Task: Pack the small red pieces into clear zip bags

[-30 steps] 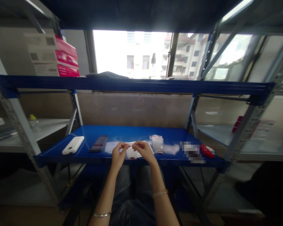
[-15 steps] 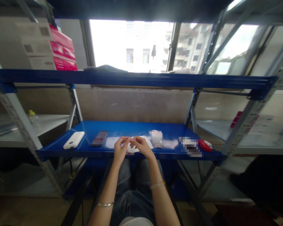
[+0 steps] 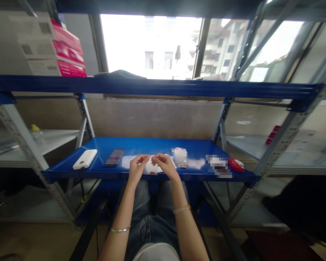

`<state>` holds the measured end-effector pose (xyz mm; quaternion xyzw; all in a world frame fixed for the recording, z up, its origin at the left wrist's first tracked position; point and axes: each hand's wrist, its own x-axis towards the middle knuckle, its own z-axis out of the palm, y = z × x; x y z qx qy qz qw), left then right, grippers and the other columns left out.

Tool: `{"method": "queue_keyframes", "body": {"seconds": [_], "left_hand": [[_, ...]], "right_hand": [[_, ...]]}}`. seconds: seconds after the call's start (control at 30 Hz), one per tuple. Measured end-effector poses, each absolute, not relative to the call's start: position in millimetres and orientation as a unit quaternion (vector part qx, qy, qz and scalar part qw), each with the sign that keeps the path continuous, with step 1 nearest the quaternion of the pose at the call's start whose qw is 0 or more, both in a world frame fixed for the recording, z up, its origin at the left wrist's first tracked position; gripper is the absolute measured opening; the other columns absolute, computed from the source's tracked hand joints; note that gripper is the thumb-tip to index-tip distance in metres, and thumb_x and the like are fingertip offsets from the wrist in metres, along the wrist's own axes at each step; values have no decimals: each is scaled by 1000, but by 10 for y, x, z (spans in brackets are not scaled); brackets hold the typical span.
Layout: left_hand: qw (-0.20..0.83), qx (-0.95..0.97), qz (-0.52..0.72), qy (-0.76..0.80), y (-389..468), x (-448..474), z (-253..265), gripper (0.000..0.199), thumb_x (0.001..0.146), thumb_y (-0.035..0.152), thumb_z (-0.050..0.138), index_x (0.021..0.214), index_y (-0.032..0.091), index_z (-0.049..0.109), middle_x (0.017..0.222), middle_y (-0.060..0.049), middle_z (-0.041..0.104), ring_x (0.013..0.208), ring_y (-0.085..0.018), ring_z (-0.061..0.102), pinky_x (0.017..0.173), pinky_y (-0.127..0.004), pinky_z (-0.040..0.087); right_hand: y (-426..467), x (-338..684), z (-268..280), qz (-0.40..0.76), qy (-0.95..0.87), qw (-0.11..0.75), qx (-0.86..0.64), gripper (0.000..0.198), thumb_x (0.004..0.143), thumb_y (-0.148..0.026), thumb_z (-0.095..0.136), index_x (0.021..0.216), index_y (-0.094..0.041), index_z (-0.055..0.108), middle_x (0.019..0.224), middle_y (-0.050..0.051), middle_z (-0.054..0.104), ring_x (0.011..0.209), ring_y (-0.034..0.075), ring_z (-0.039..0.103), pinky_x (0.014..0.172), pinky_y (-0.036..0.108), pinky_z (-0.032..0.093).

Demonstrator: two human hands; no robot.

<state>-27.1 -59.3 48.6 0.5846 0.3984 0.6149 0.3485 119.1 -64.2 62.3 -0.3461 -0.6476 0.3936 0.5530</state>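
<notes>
My left hand (image 3: 137,165) and my right hand (image 3: 164,165) are raised close together over the front edge of the blue table (image 3: 141,145). Thumb and fingers of each are pinched, fingertips nearly meeting. Whatever they grip is too small and blurred to name. Just below the fingertips is a whitish piece (image 3: 151,169) with a small red mark; whether it hangs from the fingers or lies on the table, I cannot tell. White paper (image 3: 171,162) lies behind my hands. To the right rests a clear plastic bag (image 3: 180,158) with whitish contents and reddish edges.
A white device (image 3: 85,159) with a cable lies at the table's left, beside a pixelated dark object (image 3: 114,158). At the right are another pixelated item (image 3: 219,166) and a red-and-white object (image 3: 235,165). A blue shelf beam (image 3: 157,87) crosses above.
My fingertips have drawn slightly apart, and more of the whitish piece with its red mark shows between my hands. The view has tilted down slightly.
</notes>
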Motion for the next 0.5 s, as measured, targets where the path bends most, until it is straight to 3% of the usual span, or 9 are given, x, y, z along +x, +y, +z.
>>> {"method": "queue_keyframes", "body": {"seconds": [0.3,0.5], "left_hand": [[333,540,647,424,-552,-196,506,31,68,44,68,78,15,70,75,-6,71,77,-20,64,74,-29,48],[364,547,641,398,-541,-150,490,34,67,45,69,80,14,69,78,-6,70,77,-20,64,73,-29,48]], "right_hand": [[-554,1230,514,436,-569,594,-364,30,67,-44,69,78,-16,70,73,6,70,64,16,63,60,25,46],[-554,1293,527,426,-551,618,-366,24,66,-40,69,74,-18,68,74,4,68,68,16,62,58,24,43]]}}
